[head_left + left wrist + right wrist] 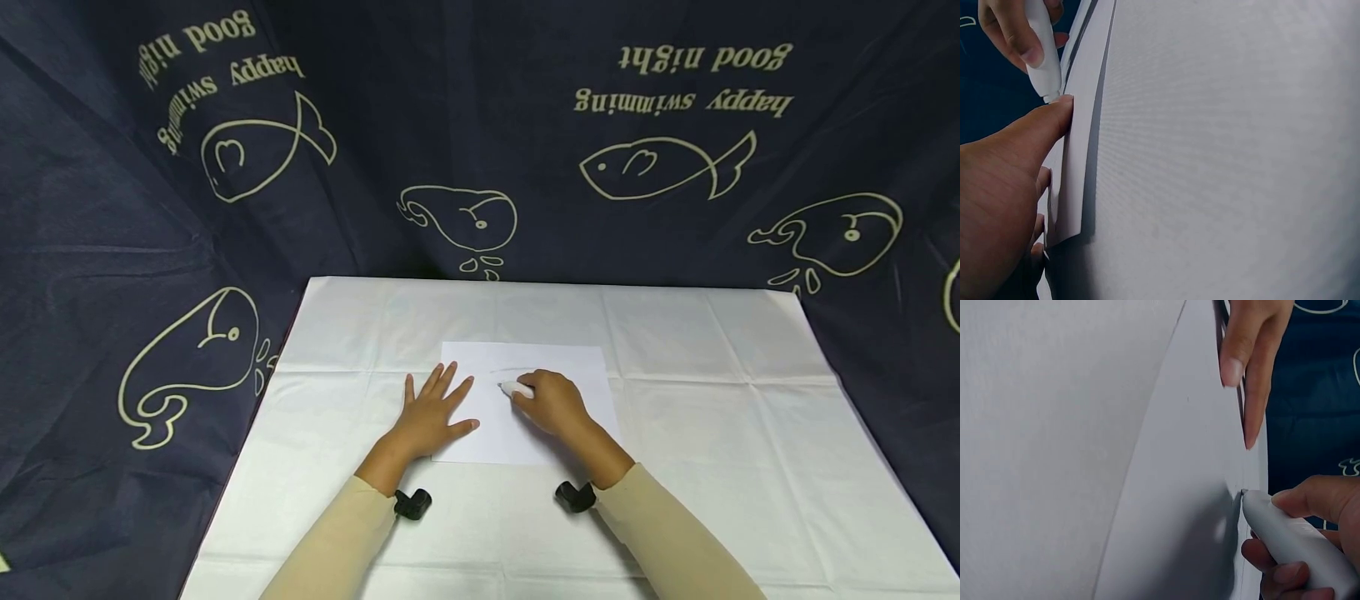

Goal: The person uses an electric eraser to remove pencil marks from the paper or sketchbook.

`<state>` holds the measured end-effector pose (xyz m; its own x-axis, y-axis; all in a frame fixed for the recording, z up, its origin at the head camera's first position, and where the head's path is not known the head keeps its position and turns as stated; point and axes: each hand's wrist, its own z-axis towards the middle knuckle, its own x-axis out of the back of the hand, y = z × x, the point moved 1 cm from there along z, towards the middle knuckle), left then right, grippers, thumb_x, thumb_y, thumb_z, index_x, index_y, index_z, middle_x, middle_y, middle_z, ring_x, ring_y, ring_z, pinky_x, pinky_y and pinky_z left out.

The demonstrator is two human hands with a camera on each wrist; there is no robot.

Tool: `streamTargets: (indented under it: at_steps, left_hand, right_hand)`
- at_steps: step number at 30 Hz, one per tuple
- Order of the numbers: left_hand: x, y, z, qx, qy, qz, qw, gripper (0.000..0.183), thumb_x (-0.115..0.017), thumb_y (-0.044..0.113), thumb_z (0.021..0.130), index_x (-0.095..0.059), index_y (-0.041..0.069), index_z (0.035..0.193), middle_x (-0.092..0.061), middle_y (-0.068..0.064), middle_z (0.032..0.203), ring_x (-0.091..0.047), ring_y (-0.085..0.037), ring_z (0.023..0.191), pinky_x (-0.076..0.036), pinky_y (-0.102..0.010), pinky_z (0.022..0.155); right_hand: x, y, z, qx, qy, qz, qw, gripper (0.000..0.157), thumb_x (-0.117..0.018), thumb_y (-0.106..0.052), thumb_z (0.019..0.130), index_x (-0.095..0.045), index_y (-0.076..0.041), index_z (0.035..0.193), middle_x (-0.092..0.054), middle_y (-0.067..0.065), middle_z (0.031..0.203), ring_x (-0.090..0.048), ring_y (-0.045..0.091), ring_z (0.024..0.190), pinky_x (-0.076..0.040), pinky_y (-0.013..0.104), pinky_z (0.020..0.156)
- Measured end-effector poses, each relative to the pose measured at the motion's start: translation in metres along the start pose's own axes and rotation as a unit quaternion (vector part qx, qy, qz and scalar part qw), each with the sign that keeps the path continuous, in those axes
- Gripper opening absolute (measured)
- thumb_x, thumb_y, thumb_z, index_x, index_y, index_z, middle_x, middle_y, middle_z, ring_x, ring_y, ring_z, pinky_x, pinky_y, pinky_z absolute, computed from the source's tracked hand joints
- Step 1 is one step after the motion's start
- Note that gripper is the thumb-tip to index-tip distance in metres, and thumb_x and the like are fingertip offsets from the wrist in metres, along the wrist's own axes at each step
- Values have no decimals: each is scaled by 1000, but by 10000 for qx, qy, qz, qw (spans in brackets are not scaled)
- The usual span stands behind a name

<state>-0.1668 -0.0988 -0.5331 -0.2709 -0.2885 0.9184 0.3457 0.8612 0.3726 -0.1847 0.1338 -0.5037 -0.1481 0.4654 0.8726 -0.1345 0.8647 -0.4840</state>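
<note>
"Looking at the rectangular sheet of plain white paper (pixel 465 358), how far had the drawing come?"

"Barely begun, I judged. One faint, thin grey line (pixel 513 369) showed just beyond the right hand (pixel 553 402), and most of the visible paper around the hands looked unmarked. The right wrist view also caught a couple of tiny specks, too small to call strokes."

"And the setting up?"

"That seemed done. The sheet lay flat beneath both hands, on a tabletop covered in creased white cloth (pixel 750 467). The left hand (pixel 431 419) was spread across the sheet's left edge, grasping nothing, its thumb and fingertips over the paper as if to steady it. The right hand grasped a thick white pen with a smooth, tapered barrel (pixel 517 389), thumb and fingers curled round it."

"Was the tip touching?"

"I couldn't tell whether it met the paper or sat just above. It pointed toward the left hand, between the two hands but nearer the right, on the near side of that line."

"So what was left?"

"Nearly all the marking, probably, if more than a line was wanted. Nothing between the hands showed what shape was intended."
</note>
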Motion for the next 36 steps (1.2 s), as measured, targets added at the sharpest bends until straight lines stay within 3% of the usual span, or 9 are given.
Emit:
streamTargets:
  at_steps: [8,13,17,36]
  left_hand:
    - [0,-1,0,-1,0,46,10000,75,-53,60,98,-30,26,161,-10,-8,172,-5,-32,160,1,-74,119]
    - [0,0,-1,13,-7,3,10000,75,-54,60,98,-30,26,161,-11,-8,172,-5,-32,160,2,-74,119]
    - [0,0,-1,2,-13,-23,10000,75,-54,59,98,-30,26,161,-11,-8,172,-5,-32,160,2,-74,119]
    - [0,0,-1,-25,63,-18,10000,74,-55,59,98,-32,25,160,-12,-8,172,-6,-33,160,1,-74,119]
  right_hand:
    - [-2,-1,2,-177,145,25,9997,34,-74,-28,92,-76,-4,116,-75,16,114,-72,33,100,-57,48,83]
    - [-3,-5,3,13,28,10,10000,34,-72,-28,93,-76,-4,116,-75,17,115,-71,36,107,-57,51,89]
    - [-2,-4,3,-67,38,5,10000,34,-72,-29,93,-76,-5,117,-75,16,117,-70,37,110,-56,52,93]
    - [2,-4,2,-152,64,20,9999,34,-72,-29,92,-76,-4,116,-75,17,117,-70,37,110,-56,52,92]
